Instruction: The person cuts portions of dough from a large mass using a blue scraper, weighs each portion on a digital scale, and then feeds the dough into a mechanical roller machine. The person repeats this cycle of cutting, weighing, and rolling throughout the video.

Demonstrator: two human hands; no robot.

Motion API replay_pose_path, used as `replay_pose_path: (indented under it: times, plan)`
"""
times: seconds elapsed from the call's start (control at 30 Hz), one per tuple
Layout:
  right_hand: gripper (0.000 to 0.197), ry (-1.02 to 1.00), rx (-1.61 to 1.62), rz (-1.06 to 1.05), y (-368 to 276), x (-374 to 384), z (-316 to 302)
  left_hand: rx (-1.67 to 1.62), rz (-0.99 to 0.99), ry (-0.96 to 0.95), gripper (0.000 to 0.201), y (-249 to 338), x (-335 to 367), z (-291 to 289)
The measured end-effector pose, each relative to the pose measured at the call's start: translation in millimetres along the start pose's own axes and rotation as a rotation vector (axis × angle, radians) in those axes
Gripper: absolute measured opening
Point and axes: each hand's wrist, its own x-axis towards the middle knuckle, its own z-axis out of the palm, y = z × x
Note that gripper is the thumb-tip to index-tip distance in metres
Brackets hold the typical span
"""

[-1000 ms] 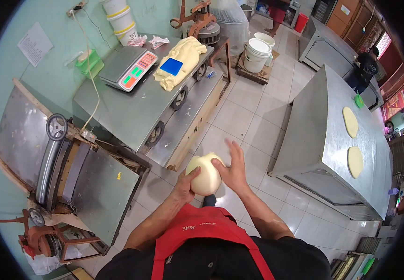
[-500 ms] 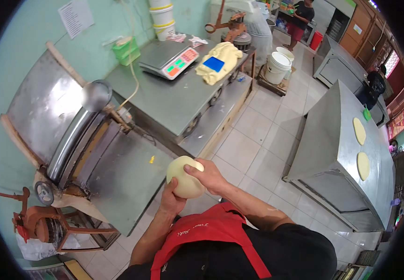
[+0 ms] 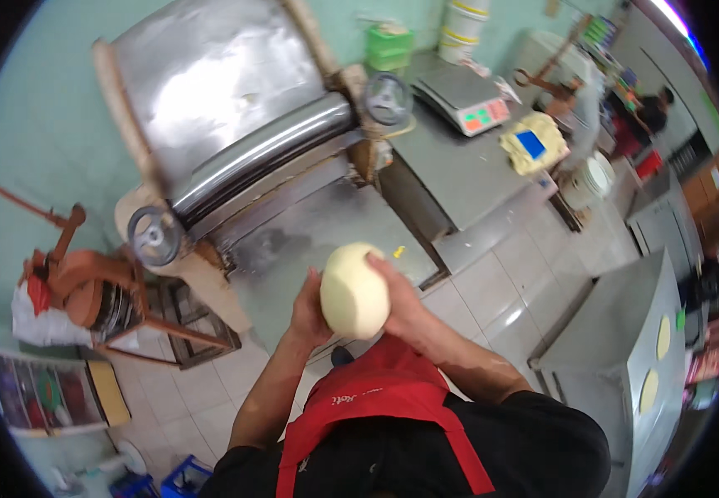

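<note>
Between my two hands is a smooth, pale ball of dough (image 3: 355,290), longer than it is wide, held up in front of my red apron. My left hand (image 3: 307,310) cups its left side. On the other side, my right hand (image 3: 398,297) wraps round it, with the thumb near the top. Just beyond them lies the flat metal feed plate (image 3: 281,249) of a dough roller machine. The machine's shiny steel roller (image 3: 264,153) runs across behind the plate. A small yellow scrap (image 3: 399,251) lies on the plate near my right hand.
Right of the machine, a metal table bears a digital scale (image 3: 463,98), a green basket (image 3: 388,47) and a dough slab (image 3: 552,137) under a blue square (image 3: 530,144). Flat dough pieces (image 3: 649,390) lie on the right counter. A rusty machine (image 3: 85,286) stands left; a person (image 3: 650,112) is far off.
My view has swung left, so the roller machine now lies straight ahead. The dough and both hands have turned toward it; the ball now looks taller and stays between both hands.
</note>
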Motion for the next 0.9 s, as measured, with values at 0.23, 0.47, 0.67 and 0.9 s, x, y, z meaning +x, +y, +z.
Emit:
replay_pose_path:
  times: [0.23, 0.47, 0.67, 0.9]
  plan:
    - [0.06, -0.315, -0.324, -1.104, -143.1, 63.3, 192.0, 0.253, 0.354, 0.354, 0.04, 68.2, -1.1, -84.6]
    - [0.105, -0.728, -1.89, -1.538, -227.0, 266.3, 266.4, 0.261, 0.382, 0.518, 0.035, 102.6, 87.8, -165.3]
    - [0.075, -0.665, -1.569, -1.295, -152.0, 334.3, 253.4, -0.165, 0.714, 0.32, 0.04, 135.7, 206.4, -268.1]
    - [0.047, -0.907, -1.343, 0.222, -56.1, 361.4, -22.8, -0.364, 0.818, 0.136, 0.06, 155.2, 268.2, -211.8]
